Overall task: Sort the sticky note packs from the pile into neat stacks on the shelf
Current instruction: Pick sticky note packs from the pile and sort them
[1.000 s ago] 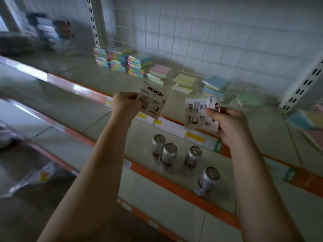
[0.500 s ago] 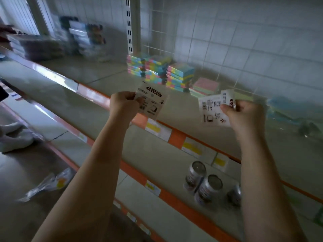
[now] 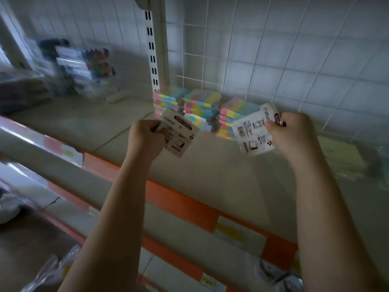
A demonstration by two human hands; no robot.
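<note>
The left hand is pinching one sticky note pack by its side edge and the right hand is gripping a second pack the same way, both being held in the air above the shelf, white printed backs facing up, in front of the stacks standing at the shelf's back edge. Judging by looks, each pack is going to handle as light, flat and fairly stiff, with a slick wrapper, so an edge pinch should be holding well. I am counting two packs in hand and three tall stacks; blurred loose packs are lying toward the right end.
</note>
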